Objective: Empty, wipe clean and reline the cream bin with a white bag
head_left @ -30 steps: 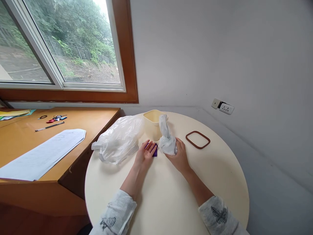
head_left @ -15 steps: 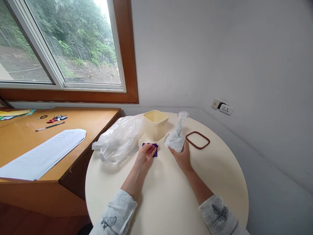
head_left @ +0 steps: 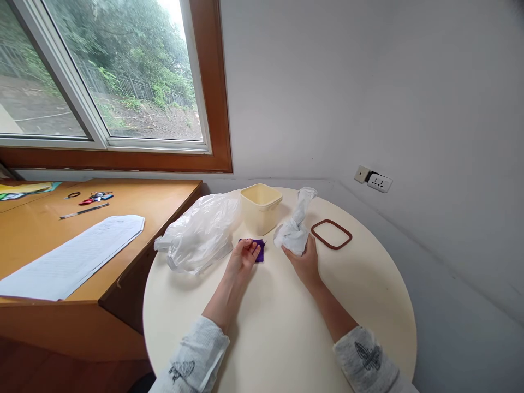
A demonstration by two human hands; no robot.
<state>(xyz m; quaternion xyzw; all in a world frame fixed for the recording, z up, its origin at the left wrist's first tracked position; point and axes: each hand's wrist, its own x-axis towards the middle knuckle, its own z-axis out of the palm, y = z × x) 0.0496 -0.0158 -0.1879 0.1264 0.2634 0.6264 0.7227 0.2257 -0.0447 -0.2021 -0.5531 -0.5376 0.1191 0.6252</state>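
My left hand (head_left: pixel 243 256) is closed, its thumb and fingertips curled together on the left part of a small dark purple square (head_left: pixel 260 254) that looks like cloth. The fingers cover part of that square, and its right side shows flat at table height. With my right hand (head_left: pixel 306 264) I grip the lower right side of a white plastic bag (head_left: pixel 293 233), twisted and knotted into a bundle with its tail pointing up. Whatever the bundle contains is hidden. Behind and between my hands stands an open, cream-coloured plastic container (head_left: pixel 262 215).
A large crumpled clear plastic bag (head_left: pixel 200 232) lies left on the round table (head_left: pixel 278 338). At the right is a brown rounded-square ring (head_left: pixel 342 247). The wooden desk (head_left: pixel 164 199) holds papers (head_left: pixel 77 256), a pen (head_left: pixel 84 211) and keys (head_left: pixel 97 197). Walls border the table's far side.
My left fingers have shifted slightly and curl a little more on the purple square. The right hand and the white bag are nearly still.
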